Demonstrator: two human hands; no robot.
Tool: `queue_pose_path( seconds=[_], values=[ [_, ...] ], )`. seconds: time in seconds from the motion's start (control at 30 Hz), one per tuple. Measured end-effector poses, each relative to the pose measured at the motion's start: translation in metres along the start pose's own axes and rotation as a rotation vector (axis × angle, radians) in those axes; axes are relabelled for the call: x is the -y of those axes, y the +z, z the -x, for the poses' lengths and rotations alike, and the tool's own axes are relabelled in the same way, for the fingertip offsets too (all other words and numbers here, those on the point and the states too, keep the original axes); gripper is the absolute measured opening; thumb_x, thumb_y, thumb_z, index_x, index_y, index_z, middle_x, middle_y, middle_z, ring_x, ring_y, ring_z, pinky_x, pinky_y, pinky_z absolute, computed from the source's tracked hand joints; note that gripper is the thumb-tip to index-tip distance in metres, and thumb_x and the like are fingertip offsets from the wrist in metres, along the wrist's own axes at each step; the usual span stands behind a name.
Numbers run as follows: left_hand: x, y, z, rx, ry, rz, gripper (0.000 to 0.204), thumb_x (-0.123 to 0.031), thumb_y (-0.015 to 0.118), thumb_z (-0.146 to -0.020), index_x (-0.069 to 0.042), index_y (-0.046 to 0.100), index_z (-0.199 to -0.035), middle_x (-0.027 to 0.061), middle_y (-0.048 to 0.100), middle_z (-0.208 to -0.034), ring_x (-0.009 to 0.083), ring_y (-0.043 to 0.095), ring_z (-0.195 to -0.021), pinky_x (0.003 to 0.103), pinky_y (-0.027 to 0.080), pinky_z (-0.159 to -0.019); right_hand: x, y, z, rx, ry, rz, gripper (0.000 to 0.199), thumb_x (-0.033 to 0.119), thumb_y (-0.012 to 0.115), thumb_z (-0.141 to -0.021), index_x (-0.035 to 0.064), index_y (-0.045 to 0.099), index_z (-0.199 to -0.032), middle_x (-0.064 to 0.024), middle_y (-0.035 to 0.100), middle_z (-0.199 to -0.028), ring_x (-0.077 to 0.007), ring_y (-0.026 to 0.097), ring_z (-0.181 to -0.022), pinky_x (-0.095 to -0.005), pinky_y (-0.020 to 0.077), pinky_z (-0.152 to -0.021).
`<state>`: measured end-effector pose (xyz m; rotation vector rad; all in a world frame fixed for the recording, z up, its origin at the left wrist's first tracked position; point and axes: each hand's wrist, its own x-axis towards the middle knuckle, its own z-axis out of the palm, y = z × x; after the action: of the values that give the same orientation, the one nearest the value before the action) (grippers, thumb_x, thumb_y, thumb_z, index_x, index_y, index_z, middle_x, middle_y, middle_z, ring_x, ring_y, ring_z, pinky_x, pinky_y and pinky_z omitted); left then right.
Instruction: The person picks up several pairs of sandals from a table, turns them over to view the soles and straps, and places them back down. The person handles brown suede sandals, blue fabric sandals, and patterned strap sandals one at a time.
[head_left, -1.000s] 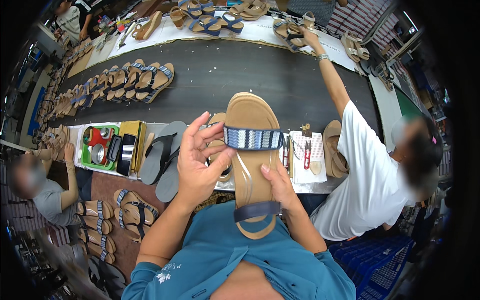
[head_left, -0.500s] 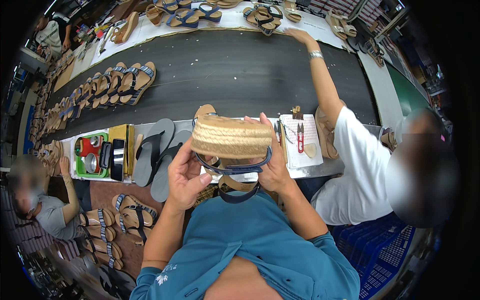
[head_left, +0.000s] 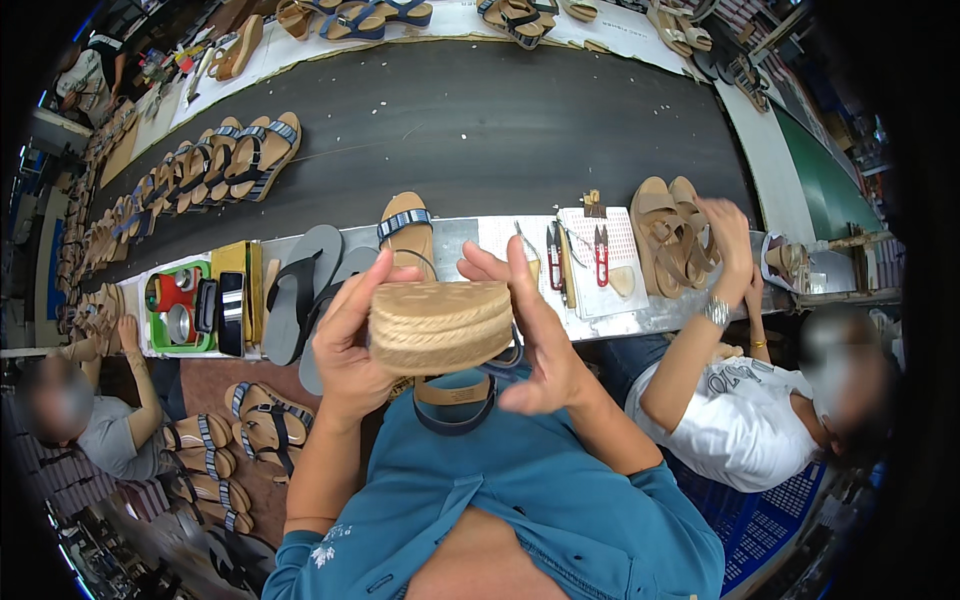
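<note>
A wedge sandal point(head_left: 440, 327) with a rope-wrapped sole and navy straps is in front of my chest, its thick sole edge facing me and its ankle strap hanging below. My left hand point(head_left: 347, 345) is closed around its left end. At its right end, my right hand point(head_left: 545, 340) has its fingers stretched up and apart, close beside the sole and straps; whether it touches them is hard to tell. Behind the held sandal, another sandal point(head_left: 407, 240) with a striped strap lies at the near edge of the black belt.
Left: grey flip-flops point(head_left: 305, 290), a phone point(head_left: 231, 312), a green tray point(head_left: 180, 345). Right: red-handled thread snips point(head_left: 601, 260) on papers; tan sandals point(head_left: 672, 235) beside a co-worker's hand point(head_left: 727, 235). Sandals line the black belt point(head_left: 480, 130). Another co-worker point(head_left: 105, 430) sits at left.
The held sandal has turned and shifted slightly left; my right hand's fingers have spread from it. The right co-worker's arm has drawn back from the far side toward the tan sandals.
</note>
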<state>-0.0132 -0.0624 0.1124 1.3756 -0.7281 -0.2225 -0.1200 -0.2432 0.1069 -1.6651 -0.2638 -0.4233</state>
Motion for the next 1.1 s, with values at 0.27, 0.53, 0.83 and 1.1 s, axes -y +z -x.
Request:
queue_pose_path(
  seconds=[0.27, 0.53, 0.83, 1.1],
  values=[
    [-0.002, 0.004, -0.001, 0.067, -0.028, -0.049, 0.086, -0.006, 0.086, -0.065, 0.000, 0.045, -0.140, 0.0133, 0.058, -0.122, 0.0199, 0.060, -0.111, 0.033, 0.055, -0.094, -0.015, 0.004, 0.006, -0.118, 0.199, 0.068, 0.101, 0.074, 0.027, -0.089, -0.0063, 0.020, -0.149, -0.0261, 0.048, -0.139, -0.0325, 0.051, -0.126, -0.0410, 0.0367, -0.107],
    [-0.007, 0.007, -0.007, 0.072, -0.040, -0.119, 0.084, -0.016, 0.088, -0.067, -0.004, 0.048, -0.140, 0.0120, 0.060, -0.115, 0.0172, 0.062, -0.102, 0.029, 0.053, -0.086, -0.022, 0.010, 0.006, -0.236, 0.289, -0.098, 0.105, 0.077, 0.025, -0.088, -0.0077, 0.017, -0.149, -0.0226, 0.046, -0.141, -0.0296, 0.052, -0.125, -0.0372, 0.0389, -0.106],
    [-0.015, 0.000, -0.037, -0.172, -0.311, 0.084, 0.055, -0.018, 0.076, -0.085, 0.005, 0.055, -0.130, 0.0098, 0.066, -0.105, 0.0118, 0.064, -0.092, 0.026, 0.055, -0.077, -0.018, 0.015, -0.015, -0.054, 0.405, -0.273, 0.108, 0.070, 0.046, -0.087, -0.0016, -0.002, -0.153, -0.0182, 0.037, -0.148, -0.0260, 0.040, -0.135, -0.0362, 0.0292, -0.112],
    [0.005, -0.010, -0.030, -0.282, -0.486, 0.432, 0.051, -0.036, 0.058, -0.097, 0.001, 0.050, -0.132, 0.0148, 0.058, -0.124, 0.0175, 0.059, -0.108, 0.031, 0.055, -0.081, -0.048, 0.014, 0.015, -0.170, 0.780, -0.786, 0.070, 0.044, 0.054, -0.093, -0.0030, 0.037, -0.141, -0.0187, 0.057, -0.125, -0.0251, 0.062, -0.109, -0.0347, 0.0535, -0.089]
  ],
)
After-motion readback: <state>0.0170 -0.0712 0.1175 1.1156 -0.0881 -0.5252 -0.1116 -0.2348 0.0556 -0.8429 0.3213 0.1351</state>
